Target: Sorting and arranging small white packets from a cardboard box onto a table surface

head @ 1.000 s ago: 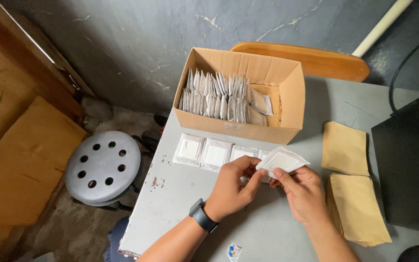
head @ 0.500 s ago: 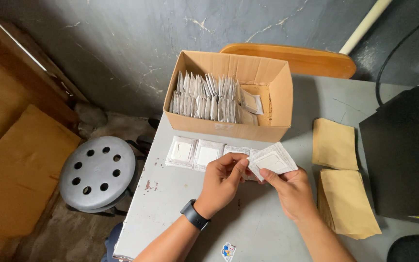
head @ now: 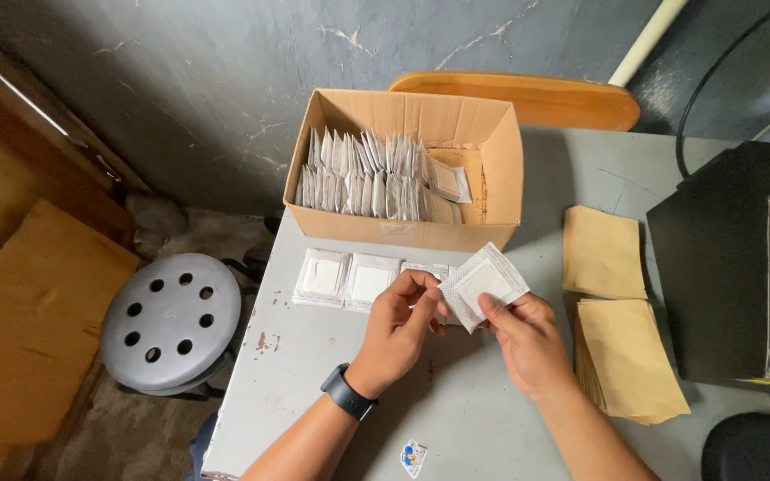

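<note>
Grey table [head: 492,428]: both hands pinch a white square sachet [head: 485,283].

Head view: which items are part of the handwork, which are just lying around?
In use:
- left hand and right hand, both holding one square white sachet
- white sachets in a row on the grey table
- open cardboard box of sachets

Lying about:
- brown paper envelopes
- black machine
- grey perforated stool
</note>
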